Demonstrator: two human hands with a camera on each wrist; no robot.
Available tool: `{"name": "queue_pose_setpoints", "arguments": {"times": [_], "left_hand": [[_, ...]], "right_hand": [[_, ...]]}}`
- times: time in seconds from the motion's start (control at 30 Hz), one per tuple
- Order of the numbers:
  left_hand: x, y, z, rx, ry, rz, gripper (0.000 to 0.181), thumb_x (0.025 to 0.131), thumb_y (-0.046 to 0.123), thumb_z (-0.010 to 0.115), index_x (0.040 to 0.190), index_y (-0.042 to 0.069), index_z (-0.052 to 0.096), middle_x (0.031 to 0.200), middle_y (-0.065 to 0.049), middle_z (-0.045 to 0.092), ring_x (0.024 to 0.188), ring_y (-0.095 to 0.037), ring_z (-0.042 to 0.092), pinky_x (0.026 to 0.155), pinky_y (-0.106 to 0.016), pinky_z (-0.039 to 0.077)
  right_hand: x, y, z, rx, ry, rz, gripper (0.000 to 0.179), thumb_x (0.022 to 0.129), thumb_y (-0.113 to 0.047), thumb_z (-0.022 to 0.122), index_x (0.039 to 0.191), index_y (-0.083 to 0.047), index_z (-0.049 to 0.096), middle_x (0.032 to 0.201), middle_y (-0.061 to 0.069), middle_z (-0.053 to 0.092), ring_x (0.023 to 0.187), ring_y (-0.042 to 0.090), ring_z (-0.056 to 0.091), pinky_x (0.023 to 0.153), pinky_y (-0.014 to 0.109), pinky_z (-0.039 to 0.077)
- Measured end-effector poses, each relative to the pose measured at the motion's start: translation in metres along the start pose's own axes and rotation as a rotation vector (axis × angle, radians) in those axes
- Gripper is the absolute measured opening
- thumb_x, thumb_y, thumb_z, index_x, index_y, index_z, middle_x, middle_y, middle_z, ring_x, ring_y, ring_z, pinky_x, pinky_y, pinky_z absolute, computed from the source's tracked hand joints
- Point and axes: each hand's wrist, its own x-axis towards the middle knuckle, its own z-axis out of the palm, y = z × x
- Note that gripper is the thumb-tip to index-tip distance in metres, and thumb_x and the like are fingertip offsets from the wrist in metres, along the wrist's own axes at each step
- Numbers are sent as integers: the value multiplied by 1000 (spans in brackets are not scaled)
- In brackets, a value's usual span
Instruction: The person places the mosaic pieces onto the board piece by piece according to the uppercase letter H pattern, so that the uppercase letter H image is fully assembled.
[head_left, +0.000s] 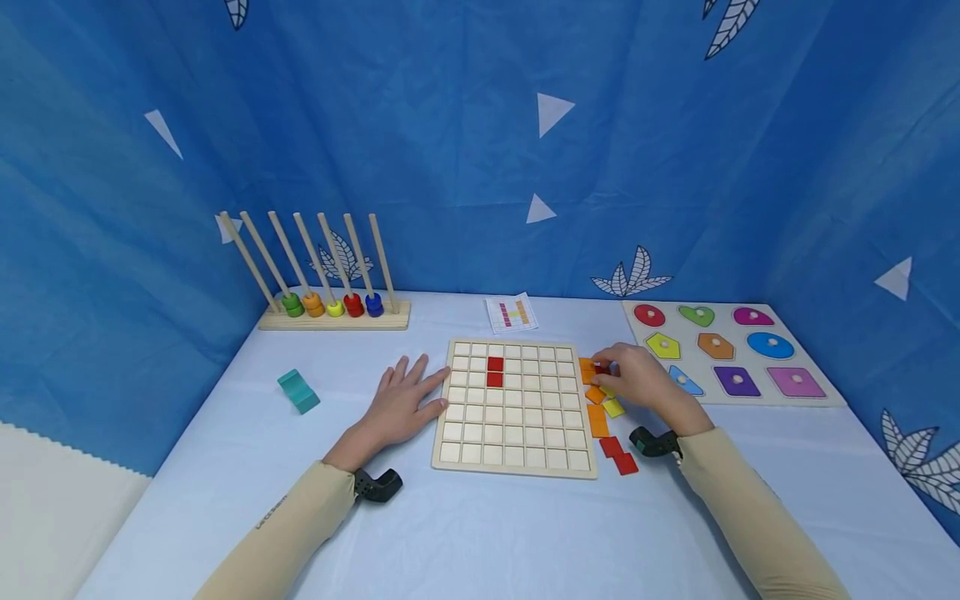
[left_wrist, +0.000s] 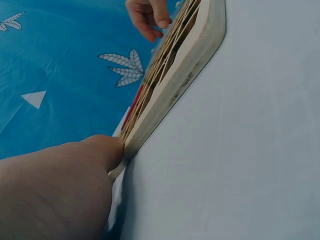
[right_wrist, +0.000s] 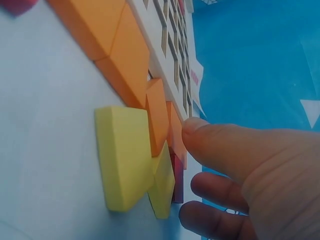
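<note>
The left hand [head_left: 400, 407] is laid spread against the left edge of the pale wooden grid board [head_left: 514, 414]; beside its right edge, crowded square orange tiles [head_left: 597, 421] and yellow tiles [head_left: 614, 407] could be scattered by the right hand [head_left: 641, 377], whose grip cannot be told.

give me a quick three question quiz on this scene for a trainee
1. How many red tiles sit inside the grid board?
2. True or false: the left hand touches the left edge of the grid board.
3. Which is nearest the right hand: (a) the teal block, (b) the loose tiles, (c) the abacus?

Key: 1. Two. 2. True. 3. b.
</note>
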Motion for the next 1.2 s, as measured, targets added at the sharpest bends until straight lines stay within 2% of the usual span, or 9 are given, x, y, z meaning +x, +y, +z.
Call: {"name": "queue_pose_setpoints", "arguments": {"times": [0.3, 0.57, 0.9, 1.2], "left_hand": [[0, -1, 1, -4, 5, 6, 61, 102, 44, 55, 157, 22, 42, 168, -22, 23, 156, -53, 8, 123, -71, 10], [0, -1, 1, -5, -2, 1, 61, 102, 45, 54, 158, 22, 41, 169, -21, 22, 156, -52, 7, 123, -71, 8], [0, -1, 0, -12, 2, 4, 61, 102, 45, 54, 158, 22, 41, 169, -21, 22, 157, -52, 7, 123, -70, 8], [0, -1, 0, -7, 6, 18, 61, 102, 44, 54, 158, 21, 41, 169, -22, 23, 156, -52, 8, 123, -71, 9]], "right_hand": [[1, 5, 3, 0, 12, 4, 36, 89, -14, 79, 122, -2, 72, 108, 14, 69, 89, 22, 58, 79, 36, 54], [2, 5, 4, 9, -10, 39, 36, 90, -11, 75, 124, 1, 71, 113, 18, 69, 97, 27, 60, 91, 46, 57], [8, 2, 4, -2, -47, 98, 38, 89, -11, 75, 125, 2, 70, 110, 18, 65, 98, 27, 58, 91, 45, 55], [9, 1, 5, 0, -39, 119, 37, 88, -11, 75, 122, 3, 71, 103, 16, 63, 95, 26, 56, 86, 42, 54]]}}
